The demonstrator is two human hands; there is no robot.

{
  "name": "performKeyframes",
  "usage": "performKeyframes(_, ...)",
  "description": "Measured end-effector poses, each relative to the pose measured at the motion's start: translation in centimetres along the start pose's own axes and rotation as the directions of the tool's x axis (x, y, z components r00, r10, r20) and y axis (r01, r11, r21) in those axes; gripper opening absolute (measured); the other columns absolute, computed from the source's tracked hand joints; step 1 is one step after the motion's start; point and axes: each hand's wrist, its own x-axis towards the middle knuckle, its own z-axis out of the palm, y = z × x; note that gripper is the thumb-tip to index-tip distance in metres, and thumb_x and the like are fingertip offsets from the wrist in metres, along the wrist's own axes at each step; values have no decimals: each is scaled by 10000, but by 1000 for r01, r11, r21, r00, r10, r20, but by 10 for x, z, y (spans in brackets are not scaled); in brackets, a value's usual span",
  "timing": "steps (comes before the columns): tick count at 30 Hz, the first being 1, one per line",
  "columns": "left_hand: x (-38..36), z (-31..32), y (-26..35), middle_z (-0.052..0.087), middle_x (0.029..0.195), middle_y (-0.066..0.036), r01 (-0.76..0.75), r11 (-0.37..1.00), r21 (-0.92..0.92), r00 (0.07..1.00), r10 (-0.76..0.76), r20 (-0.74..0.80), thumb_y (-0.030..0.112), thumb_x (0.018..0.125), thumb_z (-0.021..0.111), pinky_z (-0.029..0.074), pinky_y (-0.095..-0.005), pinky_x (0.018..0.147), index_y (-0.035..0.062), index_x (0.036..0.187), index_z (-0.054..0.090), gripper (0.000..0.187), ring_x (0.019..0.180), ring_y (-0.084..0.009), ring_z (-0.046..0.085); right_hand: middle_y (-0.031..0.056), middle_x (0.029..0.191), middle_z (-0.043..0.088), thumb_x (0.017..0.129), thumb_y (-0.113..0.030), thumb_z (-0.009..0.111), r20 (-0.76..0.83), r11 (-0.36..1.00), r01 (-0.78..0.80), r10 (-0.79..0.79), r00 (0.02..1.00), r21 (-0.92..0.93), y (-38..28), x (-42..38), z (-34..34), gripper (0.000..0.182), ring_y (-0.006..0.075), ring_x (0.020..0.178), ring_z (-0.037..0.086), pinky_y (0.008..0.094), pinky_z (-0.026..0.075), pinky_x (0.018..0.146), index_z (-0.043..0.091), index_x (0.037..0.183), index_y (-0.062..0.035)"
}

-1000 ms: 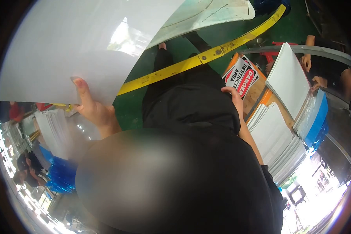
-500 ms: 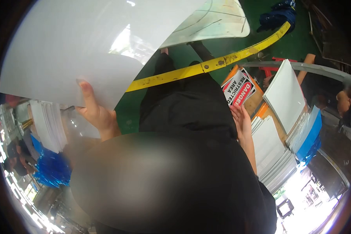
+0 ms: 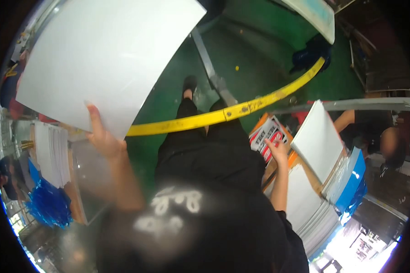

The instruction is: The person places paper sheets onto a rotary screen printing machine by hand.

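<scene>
My left hand grips the lower edge of a large white sheet, thumb on its face and the other fingers hidden behind. The sheet is raised and tilted at upper left. My right hand is at the edge of a red, black and white danger sign, with a digit over its printed face. The remaining fingers are partly hidden and seem closed on the sign's edge. This sign lies beside a stack of white sheets and above orange-edged boards.
A yellow metal bar curves across in front of my legs. More white sheets lie at right, with blue plastic film nearby. At left are another sheet stack and blue film. Another person is at far right.
The view has shifted, showing more green floor and my foot. My left hand still holds the white sheet, now tilted differently. My right hand's fingers have bent over the danger sign's edge.
</scene>
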Motion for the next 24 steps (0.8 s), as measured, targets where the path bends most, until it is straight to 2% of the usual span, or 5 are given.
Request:
performKeyframes(2, -2, 2, 6, 530, 1215, -138, -9, 1000, -7, 999, 9, -36, 219, 935, 541, 476, -352, 898, -55, 1255, 449, 431, 1067, -233, 553, 184, 981, 595, 806, -398, 652, -318, 828, -21, -192, 928, -561, -126, -48, -64, 489, 330, 1037, 541, 376, 427, 869, 577, 1111, -23)
performKeyframes(6, -5, -14, 8, 506, 1249, -129, 136, 988, -73, 990, -138, -22, 217, 942, 521, 457, -358, 921, -17, 1311, 402, 453, 1088, -228, 539, 83, 938, 620, 874, -231, 618, -44, 879, 344, -350, 936, 332, -143, -26, -78, 363, 125, 871, 571, 255, 438, 804, 554, 1179, -45)
performKeyframes(15, -9, -54, -52, 529, 1164, -110, -16, 982, 190, 974, -28, 226, 130, 849, 526, 417, -336, 926, 0, 1250, 433, 432, 1067, -216, 522, 129, 1292, 475, 795, -799, 136, 38, 539, 515, -715, 698, 667, -190, 6, -170, 989, 241, 1220, 435, 372, 296, 1024, 260, 1421, -43)
performKeyframes(20, 8, 3, -57, 511, 1132, -108, 198, 977, -85, 964, -178, 199, 115, 834, 473, 389, -305, 924, -11, 1214, 409, 406, 1044, -195, 505, 108, 1196, 526, 827, -221, 676, 213, 443, 287, -785, 581, 849, -226, 25, -149, 694, 180, 1105, 513, 329, 390, 954, 320, 1377, 9)
performKeyframes(24, 31, 26, -69, 463, 1228, -144, 113, 994, 0, 956, -108, 272, 85, 888, 478, 360, -291, 960, -38, 1325, 308, 484, 1090, -177, 477, 94, 1112, 595, 816, -140, 672, -20, 438, 429, -681, 732, 790, -261, 62, -117, 560, 160, 1000, 567, 302, 453, 859, 422, 1289, 26)
